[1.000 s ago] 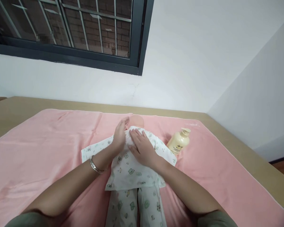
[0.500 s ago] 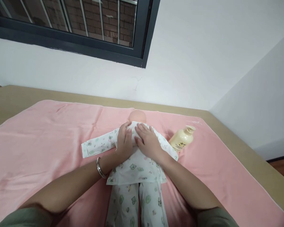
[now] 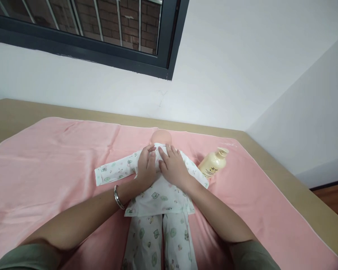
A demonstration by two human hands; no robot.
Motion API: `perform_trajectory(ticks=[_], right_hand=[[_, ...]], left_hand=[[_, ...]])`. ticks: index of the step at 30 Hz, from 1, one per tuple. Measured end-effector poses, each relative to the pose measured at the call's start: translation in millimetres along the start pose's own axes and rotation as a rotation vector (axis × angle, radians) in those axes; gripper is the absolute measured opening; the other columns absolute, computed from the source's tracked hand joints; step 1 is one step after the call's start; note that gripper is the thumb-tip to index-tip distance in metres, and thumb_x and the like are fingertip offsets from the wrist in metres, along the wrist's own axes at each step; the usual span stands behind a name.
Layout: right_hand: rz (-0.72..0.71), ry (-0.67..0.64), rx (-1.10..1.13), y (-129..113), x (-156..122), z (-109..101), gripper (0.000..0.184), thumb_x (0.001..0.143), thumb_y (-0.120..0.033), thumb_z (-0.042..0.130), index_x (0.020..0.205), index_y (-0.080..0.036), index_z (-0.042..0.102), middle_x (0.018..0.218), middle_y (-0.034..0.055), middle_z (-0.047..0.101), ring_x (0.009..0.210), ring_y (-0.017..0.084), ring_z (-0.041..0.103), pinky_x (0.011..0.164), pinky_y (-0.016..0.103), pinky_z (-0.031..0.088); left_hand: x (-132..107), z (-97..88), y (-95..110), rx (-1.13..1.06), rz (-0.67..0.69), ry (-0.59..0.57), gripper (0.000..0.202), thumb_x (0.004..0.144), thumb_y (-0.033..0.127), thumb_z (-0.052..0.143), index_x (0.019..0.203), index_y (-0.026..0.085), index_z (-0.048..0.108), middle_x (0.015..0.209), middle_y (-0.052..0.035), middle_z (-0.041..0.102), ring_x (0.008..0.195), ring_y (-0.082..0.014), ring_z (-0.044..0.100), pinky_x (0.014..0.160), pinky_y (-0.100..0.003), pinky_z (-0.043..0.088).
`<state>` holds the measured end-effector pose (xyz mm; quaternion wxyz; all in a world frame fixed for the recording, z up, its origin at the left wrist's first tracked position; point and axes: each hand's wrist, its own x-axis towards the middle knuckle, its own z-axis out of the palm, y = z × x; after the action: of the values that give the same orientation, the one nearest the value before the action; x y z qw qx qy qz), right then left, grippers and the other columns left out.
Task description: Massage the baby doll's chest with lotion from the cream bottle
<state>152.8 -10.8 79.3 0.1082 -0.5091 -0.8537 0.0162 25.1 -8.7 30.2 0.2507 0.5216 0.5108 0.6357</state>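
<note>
A baby doll [image 3: 161, 137] lies on its back on a pink towel [image 3: 45, 161], dressed in a white top [image 3: 157, 197] and trousers [image 3: 154, 243] printed with small green bears. My left hand [image 3: 146, 167], with a silver bangle on its wrist, lies flat on the doll's chest at the left. Beside it my right hand [image 3: 173, 167] rests flat on the chest too, fingers pointing at the neck. Both hands have their fingers stretched out on the cloth. One sleeve of the doll [image 3: 112, 171] sticks out to the left.
A cream pump bottle [image 3: 213, 163] lies on its side on the towel just right of the doll. The towel covers a tan surface [image 3: 298, 187] set against a white wall under a barred window [image 3: 101, 22]. A wooden floor strip [image 3: 331, 195] shows at the right.
My left hand turned from edge-on by the doll's neck to flat on its chest. My right hand slid slightly up toward the neck. The view tilted a little downward.
</note>
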Motion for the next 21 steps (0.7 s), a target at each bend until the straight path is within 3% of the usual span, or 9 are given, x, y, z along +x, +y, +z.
perform_trajectory(ticks=[3, 6, 9, 12, 16, 21], right_hand=[[-0.093, 0.029, -0.021, -9, -8, 1, 0.057, 0.094, -0.027, 0.045, 0.15, -0.019, 0.036, 0.157, 0.0157, 0.031, 0.146, 0.036, 0.022, 0.115, 0.057, 0.02], [-0.125, 0.031, -0.024, -16, -22, -4, 0.055, 0.092, -0.029, 0.048, 0.145, -0.014, 0.044, 0.151, 0.0162, 0.041, 0.143, 0.036, 0.028, 0.115, 0.052, 0.023], [-0.015, 0.024, 0.0, -6, -19, -10, 0.043, 0.097, -0.028, 0.041, 0.134, -0.014, 0.055, 0.141, 0.0157, 0.053, 0.136, 0.032, 0.041, 0.112, 0.047, 0.029], [0.096, 0.015, 0.051, 16, 2, -11, 0.041, 0.101, -0.031, 0.036, 0.135, -0.017, 0.054, 0.14, 0.0147, 0.054, 0.134, 0.028, 0.043, 0.109, 0.043, 0.032], [0.152, -0.008, 0.093, 34, 19, -4, 0.043, 0.103, -0.036, 0.033, 0.133, -0.013, 0.054, 0.139, 0.0166, 0.055, 0.131, 0.026, 0.048, 0.107, 0.039, 0.034], [0.088, 0.08, -0.08, 10, -3, 5, 0.045, 0.101, -0.031, 0.035, 0.132, -0.004, 0.053, 0.137, 0.0226, 0.055, 0.131, 0.032, 0.047, 0.111, 0.044, 0.029]], left_hand=[[3, -1.0, -2, 0.043, 0.089, 0.036, 0.026, 0.095, 0.036, 0.037, 0.105, 0.022, 0.057, 0.111, -0.0074, 0.059, 0.109, -0.0219, 0.054, 0.102, -0.037, 0.041], [5, -2.6, -2, 0.074, 0.152, 0.044, 0.025, 0.095, 0.031, 0.035, 0.1, 0.022, 0.057, 0.105, -0.0067, 0.058, 0.106, -0.0215, 0.054, 0.1, -0.038, 0.042], [4, -3.9, 0, 0.118, 0.195, 0.013, 0.018, 0.09, 0.025, 0.041, 0.098, 0.021, 0.058, 0.103, -0.0063, 0.058, 0.104, -0.022, 0.055, 0.097, -0.039, 0.044], [-3, -5.2, 0, 0.204, 0.228, -0.056, 0.016, 0.084, 0.019, 0.046, 0.093, 0.021, 0.059, 0.099, -0.0058, 0.055, 0.098, -0.022, 0.056, 0.091, -0.039, 0.047], [-4, -6.5, -4, 0.371, 0.261, -0.122, 0.02, 0.082, 0.016, 0.045, 0.094, 0.02, 0.06, 0.096, -0.007, 0.055, 0.095, -0.0243, 0.054, 0.088, -0.042, 0.047], [13, -7.7, -11, 0.575, 0.219, -0.133, 0.023, 0.083, 0.026, 0.05, 0.103, 0.019, 0.059, 0.104, -0.0101, 0.059, 0.104, -0.0296, 0.053, 0.094, -0.048, 0.044]])
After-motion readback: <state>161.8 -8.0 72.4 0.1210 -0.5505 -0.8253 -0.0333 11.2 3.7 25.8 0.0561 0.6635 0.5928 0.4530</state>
